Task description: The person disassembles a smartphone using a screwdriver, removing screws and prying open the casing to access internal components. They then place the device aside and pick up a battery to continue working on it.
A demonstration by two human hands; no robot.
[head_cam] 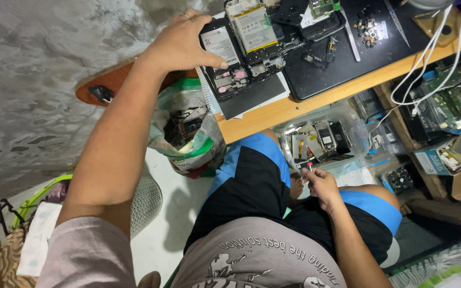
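Note:
My left hand (180,45) is stretched out over the far left corner of the wooden desk (273,112), with its fingers closed on the edge of an opened phone (225,58) whose battery and circuit board are exposed. A second opened phone (254,29) with a white battery lies right beside it. My right hand (321,186) is down by my lap, below the desk edge, pinching a small thin tool with a reddish tip (309,166) between thumb and fingers.
A black work mat (348,58) on the desk holds screws, small parts and tweezers. A clear plastic box of phones (321,138) sits under the desk. A green and white bag of parts (188,133) stands by my left knee. White cables and boxes of circuit boards (449,106) are at right.

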